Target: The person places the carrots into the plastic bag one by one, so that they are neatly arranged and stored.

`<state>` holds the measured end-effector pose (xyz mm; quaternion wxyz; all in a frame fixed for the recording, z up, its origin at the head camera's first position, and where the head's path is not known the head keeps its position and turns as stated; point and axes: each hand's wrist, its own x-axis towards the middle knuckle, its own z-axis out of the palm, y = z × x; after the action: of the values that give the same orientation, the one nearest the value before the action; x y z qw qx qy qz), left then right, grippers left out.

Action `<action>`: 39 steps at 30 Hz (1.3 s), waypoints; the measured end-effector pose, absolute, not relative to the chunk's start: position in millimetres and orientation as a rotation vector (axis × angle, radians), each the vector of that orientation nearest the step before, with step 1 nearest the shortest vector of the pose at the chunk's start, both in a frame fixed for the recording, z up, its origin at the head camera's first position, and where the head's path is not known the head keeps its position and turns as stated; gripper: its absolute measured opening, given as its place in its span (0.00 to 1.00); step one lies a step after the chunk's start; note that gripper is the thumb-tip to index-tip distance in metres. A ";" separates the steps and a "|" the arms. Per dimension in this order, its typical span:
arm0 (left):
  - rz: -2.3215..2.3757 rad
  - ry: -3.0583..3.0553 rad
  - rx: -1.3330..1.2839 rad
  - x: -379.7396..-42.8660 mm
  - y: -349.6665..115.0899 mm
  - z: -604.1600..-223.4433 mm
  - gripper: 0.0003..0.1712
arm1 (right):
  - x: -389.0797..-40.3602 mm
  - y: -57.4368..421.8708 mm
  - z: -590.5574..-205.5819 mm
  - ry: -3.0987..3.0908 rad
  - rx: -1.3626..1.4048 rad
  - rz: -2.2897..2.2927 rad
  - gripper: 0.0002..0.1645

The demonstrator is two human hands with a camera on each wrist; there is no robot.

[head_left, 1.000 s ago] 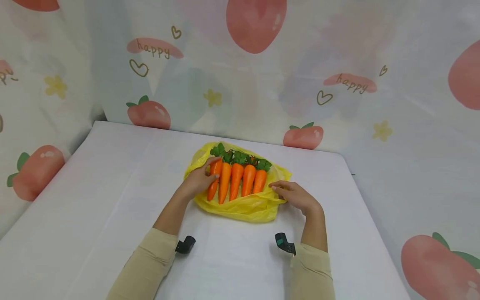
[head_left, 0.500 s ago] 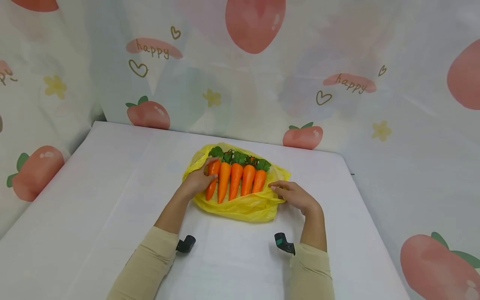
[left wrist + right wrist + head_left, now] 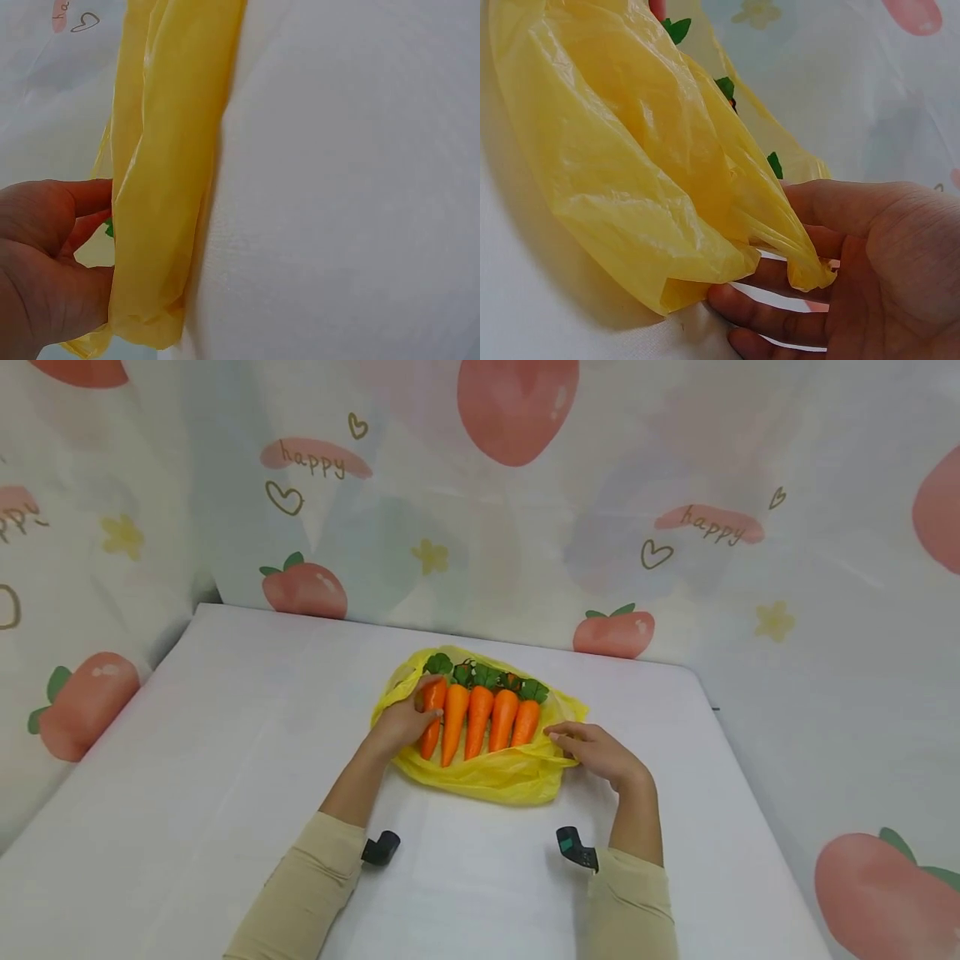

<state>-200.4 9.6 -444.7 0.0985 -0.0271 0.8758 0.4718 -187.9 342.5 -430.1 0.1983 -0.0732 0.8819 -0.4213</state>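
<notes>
A yellow plastic bag (image 3: 517,779) lies on the table with its opening spread upward. Several orange carrots (image 3: 477,722) with green leafy tops lie side by side inside, tops toward the back. My left hand (image 3: 400,724) reaches over the bag's left side, its thumb and fingers around the leftmost carrot (image 3: 431,739). In the left wrist view the bag's side (image 3: 169,180) hides that carrot and the fingertips. On the other side, my right hand (image 3: 596,752) holds the bag's right edge between thumb and fingers. The right wrist view shows the bunched corner of the bag (image 3: 810,274) within that hand.
A white-covered table (image 3: 262,710) extends around the bag. Behind it hangs a printed curtain (image 3: 510,552) with strawberries and hearts, and another stretch runs along the left. Black wrist devices (image 3: 577,848) stick out inward from both sleeves.
The head view has shifted slightly, so everything appears a little to the right. Both hands, the bag and the carrots keep nearly the same positions relative to one another.
</notes>
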 end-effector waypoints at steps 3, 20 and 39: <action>1.430 2.580 -0.082 -199.7 7.6 -445.3 0.34 | -188.4 340.7 -429.9 2.460 -0.195 -1.181 0.26; 1.431 2.536 -0.087 -196.1 1.8 -448.9 0.33 | -187.6 335.6 -431.6 2.466 -0.224 -1.178 0.25; 1.420 2.615 0.250 -172.6 0.5 -418.8 0.37 | -183.4 338.9 -419.4 2.480 -0.216 -1.154 0.27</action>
<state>-172.6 0.5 -418.8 0.0774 0.0834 0.8731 0.4741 -183.4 338.9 -419.4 0.1977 -0.0772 0.8859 -0.4124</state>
